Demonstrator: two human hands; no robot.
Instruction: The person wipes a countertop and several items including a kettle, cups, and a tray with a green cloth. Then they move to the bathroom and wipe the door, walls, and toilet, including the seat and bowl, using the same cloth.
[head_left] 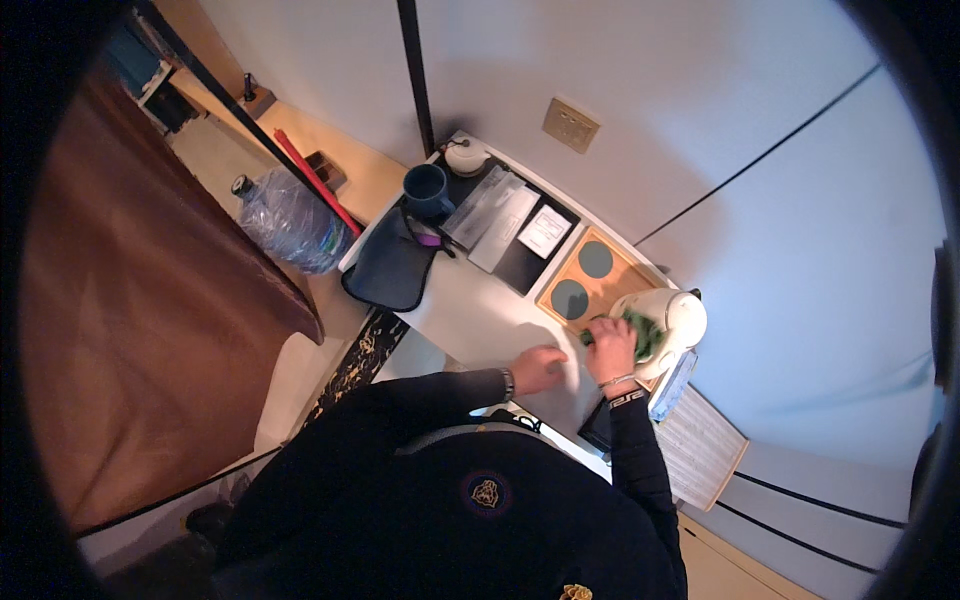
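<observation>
My right hand (611, 352) is closed on a green cloth (644, 335) and presses it to the side of a white kettle (683, 316). The kettle stands at the right end of a wooden tray (614, 274), which has two round grey-green pads (596, 260). To the left, above the white tabletop (465, 327), my left hand (538, 370) is loosely curled, with nothing visible in it. It touches neither the kettle nor the tray.
A blue mug (427, 190), a small white pot (465, 156), grey boxes (504, 228) and a dark mat (392, 268) occupy the table's far left. Beyond its left edge stands a large water bottle (295, 222). A slatted panel (700, 447) lies right of the table.
</observation>
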